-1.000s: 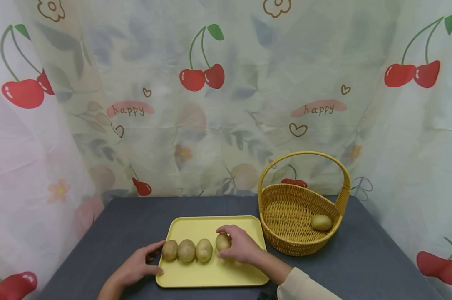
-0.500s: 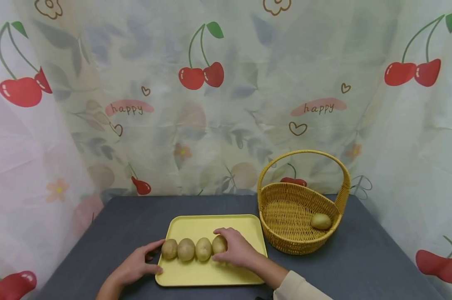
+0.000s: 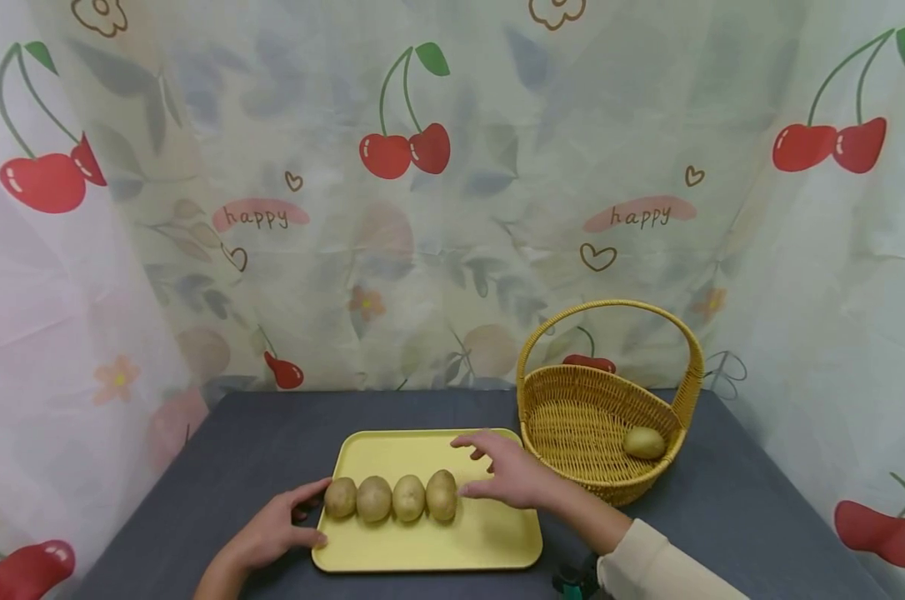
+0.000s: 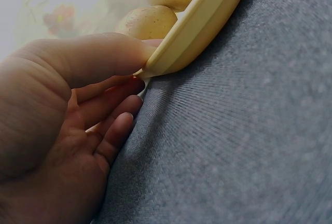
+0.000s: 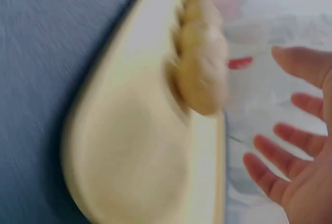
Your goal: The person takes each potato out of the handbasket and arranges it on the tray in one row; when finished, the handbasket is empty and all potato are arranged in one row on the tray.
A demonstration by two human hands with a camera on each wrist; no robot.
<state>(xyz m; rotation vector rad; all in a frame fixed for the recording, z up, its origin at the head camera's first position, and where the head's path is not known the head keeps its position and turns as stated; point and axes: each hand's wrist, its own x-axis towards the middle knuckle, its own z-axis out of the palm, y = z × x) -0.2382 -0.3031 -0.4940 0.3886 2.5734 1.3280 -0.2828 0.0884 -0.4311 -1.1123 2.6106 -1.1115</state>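
Note:
Several potatoes point(image 3: 408, 498) stand side by side in a row on the yellow tray point(image 3: 497, 533). My left hand point(image 3: 271, 529) holds the tray by its left edge; in the left wrist view the thumb point(image 4: 111, 55) lies on the rim point(image 4: 189, 32) and the other fingers are beside and below it. My right hand point(image 3: 508, 473) is over the right part of the tray, apart from the rightmost potato point(image 3: 442, 495), fingers spread and nothing in them. In the right wrist view the potatoes point(image 5: 202, 81) are blurred, left of the hand point(image 5: 306, 146).
A wicker basket point(image 3: 572, 417) with a tall handle stands behind and right of the tray, with one potato point(image 3: 644, 443) inside. A dark grey cloth point(image 3: 272, 433) covers the table. Printed curtains point(image 3: 452, 275) surround it at the back and sides.
My right hand set its potato against the row's right end, then let go and moved up and right, away from it. My left hand has stayed at the tray's edge.

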